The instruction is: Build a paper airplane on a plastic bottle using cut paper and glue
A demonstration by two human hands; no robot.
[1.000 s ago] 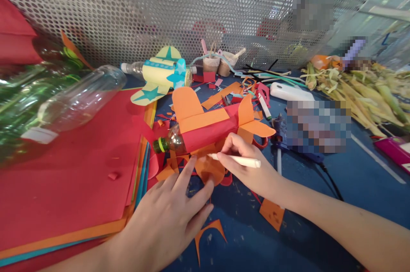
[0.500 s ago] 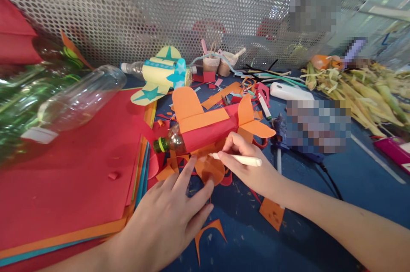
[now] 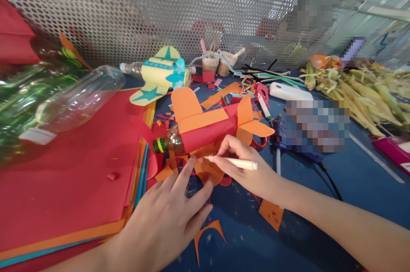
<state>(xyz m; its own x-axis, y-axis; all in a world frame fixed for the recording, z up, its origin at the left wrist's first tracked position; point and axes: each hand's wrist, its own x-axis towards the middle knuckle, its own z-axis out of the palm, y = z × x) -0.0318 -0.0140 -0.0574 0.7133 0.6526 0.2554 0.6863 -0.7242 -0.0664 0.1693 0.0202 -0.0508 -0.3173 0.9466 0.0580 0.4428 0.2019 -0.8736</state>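
Note:
A white marker (image 3: 238, 163) is pinched in my right hand (image 3: 241, 161), its tip at the near orange paper wing (image 3: 208, 169). That wing juts toward me from a plastic bottle wrapped in red paper (image 3: 209, 130), shaped like a plane with orange wings and tail fins. My left hand (image 3: 171, 210) lies with fingers spread, fingertips on or beside the wing's left and near edges. The bottle's dark neck with its yellow-green ring (image 3: 160, 145) points left. My right hand covers part of the bottle's near side.
Stacked coloured paper (image 3: 73, 169) and clear and green bottles (image 3: 80, 97) lie left. A yellow paper-covered bottle plane (image 3: 162, 73) sits behind, near two cups (image 3: 210, 65). Paper scraps (image 3: 272, 214), a blue glue gun (image 3: 280, 133) and corn husks (image 3: 361, 88) are around and to the right.
My right hand and the marker have shifted slightly left along the orange wing. My left hand keeps its place.

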